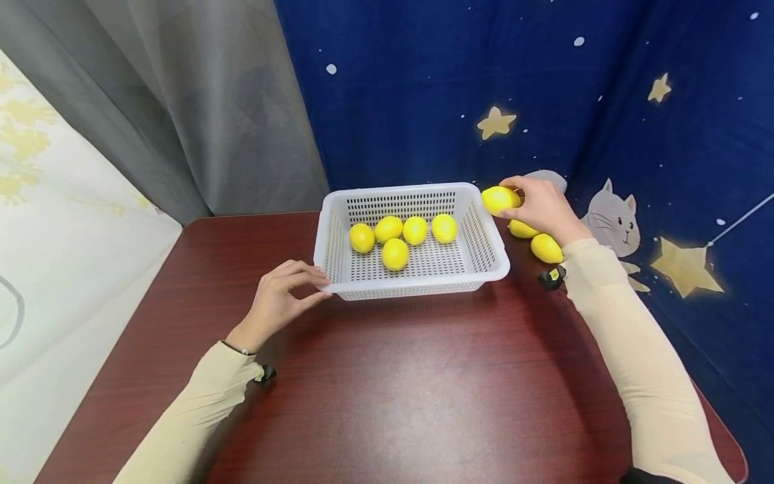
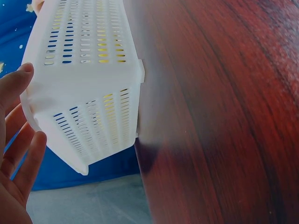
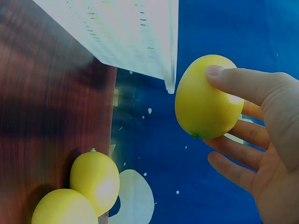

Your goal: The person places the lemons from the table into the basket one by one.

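Note:
A white slotted plastic basket [image 1: 417, 285] stands on the table with several yellow lemons [image 1: 396, 255] inside. At its near left corner, my left hand [image 1: 284, 292] pinches the rim, thumb on the near side and fingers over the edge; the left wrist view shows the thumb [image 2: 21, 77] and fingers on either side of the rim. My right hand [image 1: 540, 205] holds one lemon [image 3: 205, 100] between thumb and fingers, raised beside the basket's right rim. Below that hand, two more lemons [image 1: 547, 249] lie on the table to the right of the basket.
The dark red wooden table [image 1: 411, 383] extends toward me from the basket. Behind it hang a grey curtain [image 1: 242, 107] and a blue curtain [image 1: 423, 87] with stars and a cat, close to the table's back and right edges. A pale patterned cloth [image 1: 60, 222] hangs at the left.

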`<act>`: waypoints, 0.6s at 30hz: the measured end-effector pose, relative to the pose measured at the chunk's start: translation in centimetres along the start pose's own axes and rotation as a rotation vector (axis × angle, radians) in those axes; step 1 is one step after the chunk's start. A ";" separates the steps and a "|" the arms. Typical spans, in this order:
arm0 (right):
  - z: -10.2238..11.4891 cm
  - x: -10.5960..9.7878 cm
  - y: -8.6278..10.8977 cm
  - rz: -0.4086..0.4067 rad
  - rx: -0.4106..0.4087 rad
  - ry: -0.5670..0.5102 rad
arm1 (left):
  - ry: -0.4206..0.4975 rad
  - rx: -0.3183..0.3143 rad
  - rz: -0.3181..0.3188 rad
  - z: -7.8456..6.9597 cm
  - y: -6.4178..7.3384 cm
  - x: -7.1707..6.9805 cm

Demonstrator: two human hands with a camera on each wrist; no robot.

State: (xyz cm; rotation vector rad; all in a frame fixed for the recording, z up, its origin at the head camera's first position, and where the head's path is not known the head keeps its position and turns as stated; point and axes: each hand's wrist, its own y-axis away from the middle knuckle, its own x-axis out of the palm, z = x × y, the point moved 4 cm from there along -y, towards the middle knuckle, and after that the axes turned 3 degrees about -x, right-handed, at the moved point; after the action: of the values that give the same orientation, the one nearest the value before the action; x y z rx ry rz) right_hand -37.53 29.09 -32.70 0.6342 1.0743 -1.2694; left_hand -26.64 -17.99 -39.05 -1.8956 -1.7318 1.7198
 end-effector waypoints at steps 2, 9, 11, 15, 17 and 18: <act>0.3 0.0 -0.1 0.003 -0.004 -0.004 | -0.001 -0.003 0.004 0.0 0.0 0.0; 1.6 0.1 -1.0 0.017 -0.036 -0.020 | -0.008 -0.009 0.009 -0.1 0.0 0.0; 2.1 0.2 -1.3 0.020 -0.043 -0.021 | -0.008 -0.007 0.008 -0.1 0.0 0.0; 3.0 0.2 -1.8 0.029 -0.053 -0.026 | -0.009 0.006 0.000 -0.2 0.0 0.0; 3.5 0.2 -2.1 0.035 -0.056 -0.030 | -0.007 0.010 -0.003 -0.2 -0.1 -0.1; 3.7 0.2 -2.2 0.036 -0.058 -0.031 | -0.007 0.011 -0.003 -0.3 -0.1 -0.1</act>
State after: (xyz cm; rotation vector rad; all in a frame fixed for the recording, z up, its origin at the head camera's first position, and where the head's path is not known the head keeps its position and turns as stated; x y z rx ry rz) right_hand -38.60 25.26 -31.01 0.5857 1.0665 -1.2089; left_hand -26.50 -17.85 -38.86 -1.8837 -1.7233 1.7330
